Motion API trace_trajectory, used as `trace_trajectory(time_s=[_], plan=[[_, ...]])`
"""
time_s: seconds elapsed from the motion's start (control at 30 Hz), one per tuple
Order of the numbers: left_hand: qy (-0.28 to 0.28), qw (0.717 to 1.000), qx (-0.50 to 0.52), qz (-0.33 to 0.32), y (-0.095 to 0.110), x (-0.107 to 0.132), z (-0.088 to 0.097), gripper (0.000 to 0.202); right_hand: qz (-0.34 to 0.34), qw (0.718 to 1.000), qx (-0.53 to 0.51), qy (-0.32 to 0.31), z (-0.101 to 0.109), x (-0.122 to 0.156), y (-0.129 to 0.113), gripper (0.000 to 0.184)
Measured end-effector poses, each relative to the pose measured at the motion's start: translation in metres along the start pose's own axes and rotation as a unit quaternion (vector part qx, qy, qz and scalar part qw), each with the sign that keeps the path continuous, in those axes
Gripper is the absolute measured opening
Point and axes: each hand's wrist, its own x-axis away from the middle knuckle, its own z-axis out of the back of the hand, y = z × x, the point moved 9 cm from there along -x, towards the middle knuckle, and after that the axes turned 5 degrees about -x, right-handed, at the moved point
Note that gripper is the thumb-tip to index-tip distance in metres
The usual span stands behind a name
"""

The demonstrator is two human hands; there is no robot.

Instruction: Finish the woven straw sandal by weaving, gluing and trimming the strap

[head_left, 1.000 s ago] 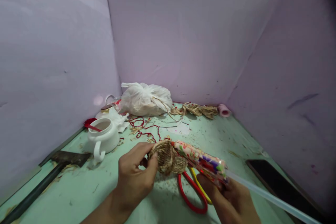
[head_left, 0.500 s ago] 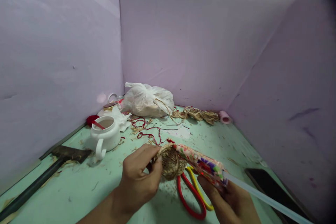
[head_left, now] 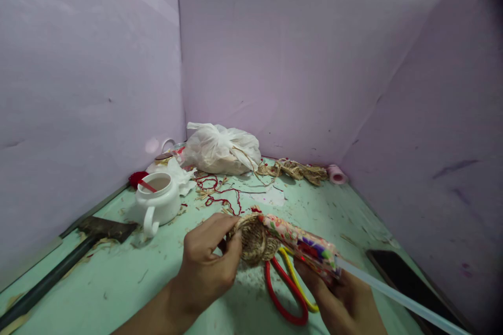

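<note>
My left hand (head_left: 206,267) pinches a small woven jute piece (head_left: 253,241) just above the green table (head_left: 118,282). My right hand (head_left: 341,301) grips a glue gun (head_left: 302,245) covered in flowery paper, its tip touching the jute piece's upper edge. A clear glue stick (head_left: 396,296) juts out of the gun's back toward the lower right. Under both hands lie scissors with red and yellow handles (head_left: 285,293).
A white teapot (head_left: 157,204) stands at the left with a dark hatchet (head_left: 66,261) in front of it. At the back lie a white plastic bag (head_left: 220,149), jute twine (head_left: 294,170), red thread (head_left: 220,193) and a pink roll (head_left: 336,174). A black phone (head_left: 412,285) rests at the right. Lilac boards wall the table.
The hands and jute piece have shifted only slightly; the camera tilted up a little since the earliest frame. The glue gun tip stays at the jute piece.
</note>
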Motion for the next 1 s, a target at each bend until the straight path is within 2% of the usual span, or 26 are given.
trace_trajectory(time_s=[0.17,0.27,0.33,0.4,0.5,0.57,0.63,0.73,0.87,0.93,1.0], plan=[[-0.006,1.0,0.0,-0.007,0.001,-0.002,-0.001,0.021,0.018,0.999,-0.037,-0.028,-0.003,-0.003,-0.001,0.033],[-0.011,0.999,0.016,0.03,-0.008,-0.004,-0.003,0.018,-0.007,0.995,-0.094,-0.039,-0.001,-0.005,0.014,0.026],[-0.008,0.994,0.046,0.099,-0.023,-0.006,-0.003,0.013,-0.036,0.99,-0.133,-0.017,0.007,-0.008,0.03,0.023],[-0.005,0.976,0.096,0.194,-0.043,-0.004,-0.004,0.013,-0.07,0.98,-0.185,0.031,0.02,-0.013,0.045,0.029],[-0.007,0.936,0.174,0.307,-0.067,0.001,-0.011,0.02,-0.145,0.939,-0.295,0.097,0.037,-0.022,0.067,0.035],[-0.006,0.913,0.215,0.346,-0.076,0.003,-0.015,0.021,-0.219,0.905,-0.352,0.096,0.035,-0.03,0.084,0.03],[-0.004,0.893,0.249,0.375,-0.082,0.004,-0.019,0.021,-0.289,0.885,-0.362,0.049,0.025,-0.04,0.1,0.023],[-0.003,0.874,0.275,0.401,-0.088,0.006,-0.023,0.02,-0.313,0.888,-0.336,0.014,0.015,-0.062,0.121,0.014],[-0.007,0.883,0.259,0.392,-0.089,0.004,-0.023,0.019,-0.292,0.913,-0.284,0.003,0.008,-0.09,0.139,0.015],[-0.022,0.897,0.234,0.374,-0.087,-0.001,-0.021,0.017,-0.273,0.932,-0.237,0.004,0.011,-0.098,0.137,0.023],[-0.058,0.915,0.198,0.347,-0.08,-0.01,-0.022,0.014,-0.247,0.951,-0.188,0.014,0.02,-0.098,0.123,0.024]])
